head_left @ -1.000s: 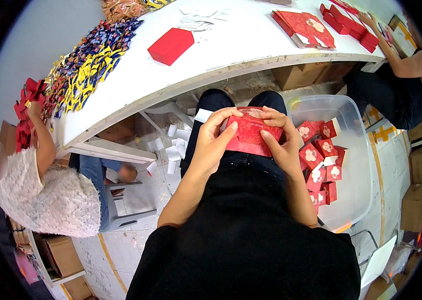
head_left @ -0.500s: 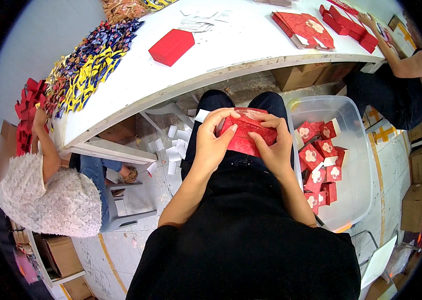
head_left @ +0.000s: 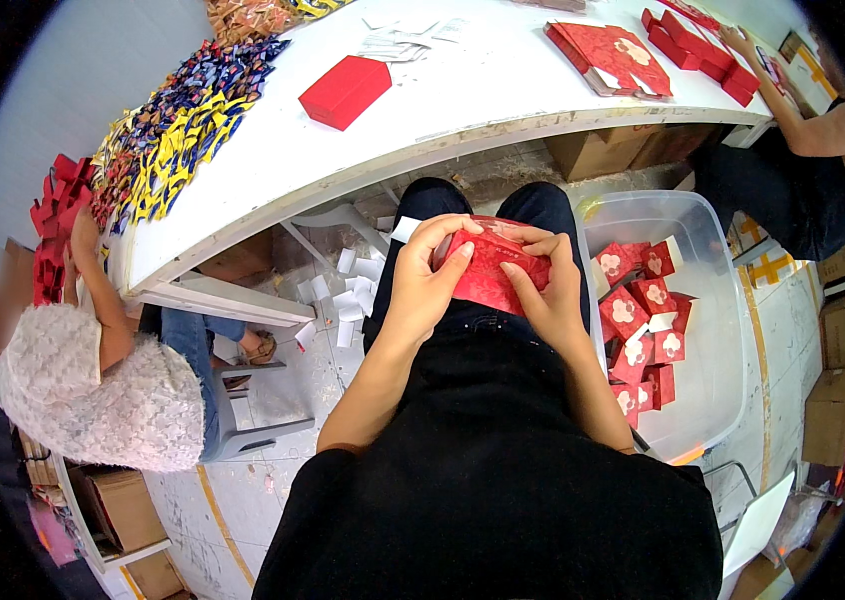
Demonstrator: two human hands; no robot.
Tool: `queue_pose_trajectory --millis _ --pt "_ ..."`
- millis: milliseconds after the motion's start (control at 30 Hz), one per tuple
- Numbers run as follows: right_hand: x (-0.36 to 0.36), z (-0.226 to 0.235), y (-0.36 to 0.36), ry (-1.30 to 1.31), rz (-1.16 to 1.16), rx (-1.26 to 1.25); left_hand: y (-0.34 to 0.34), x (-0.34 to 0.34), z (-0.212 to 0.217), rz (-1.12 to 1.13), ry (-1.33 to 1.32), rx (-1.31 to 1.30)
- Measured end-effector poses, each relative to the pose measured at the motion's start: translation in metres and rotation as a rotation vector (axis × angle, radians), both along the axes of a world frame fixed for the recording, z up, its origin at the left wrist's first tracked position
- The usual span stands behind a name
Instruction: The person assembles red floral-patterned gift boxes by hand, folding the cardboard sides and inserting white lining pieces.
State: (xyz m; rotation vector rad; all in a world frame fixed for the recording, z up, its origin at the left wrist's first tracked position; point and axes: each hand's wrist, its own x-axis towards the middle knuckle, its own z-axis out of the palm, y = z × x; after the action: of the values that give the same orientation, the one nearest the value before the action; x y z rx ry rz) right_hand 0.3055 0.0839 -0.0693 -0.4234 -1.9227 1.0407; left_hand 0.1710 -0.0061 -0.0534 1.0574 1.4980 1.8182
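Over my lap I hold a red cardboard box point(head_left: 488, 272) between both hands. My left hand point(head_left: 425, 280) wraps its left side, fingers curled over the top edge. My right hand point(head_left: 549, 290) grips its right side, fingers pressing on the front face. The box is partly hidden by my fingers. A clear plastic bin point(head_left: 713, 310) stands on the floor at my right, holding several red boxes with pale flower prints point(head_left: 643, 320).
A white table point(head_left: 463, 110) in front carries a red box point(head_left: 345, 91), flat red cartons point(head_left: 618, 55) and a heap of colourful wrappers point(head_left: 168, 140). A person in white point(head_left: 93, 385) sits at left, another in black point(head_left: 803, 170) at right. White paper scraps point(head_left: 343, 295) litter the floor.
My hands have shifted on the red box, drawing it slightly closer to my lap and pressing its sides. The people nearby have barely moved.
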Motion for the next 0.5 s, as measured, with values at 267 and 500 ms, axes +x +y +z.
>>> queue_pose_trajectory --millis 267,500 --pt "-0.0005 -0.0016 0.0002 -0.077 0.053 0.084 -0.0004 -0.0041 -0.004 0.047 -0.007 -0.01" --pt "0.0025 0.0048 0.001 -0.087 0.091 0.145 -0.0046 -0.0102 -0.0002 -0.026 0.027 -0.074"
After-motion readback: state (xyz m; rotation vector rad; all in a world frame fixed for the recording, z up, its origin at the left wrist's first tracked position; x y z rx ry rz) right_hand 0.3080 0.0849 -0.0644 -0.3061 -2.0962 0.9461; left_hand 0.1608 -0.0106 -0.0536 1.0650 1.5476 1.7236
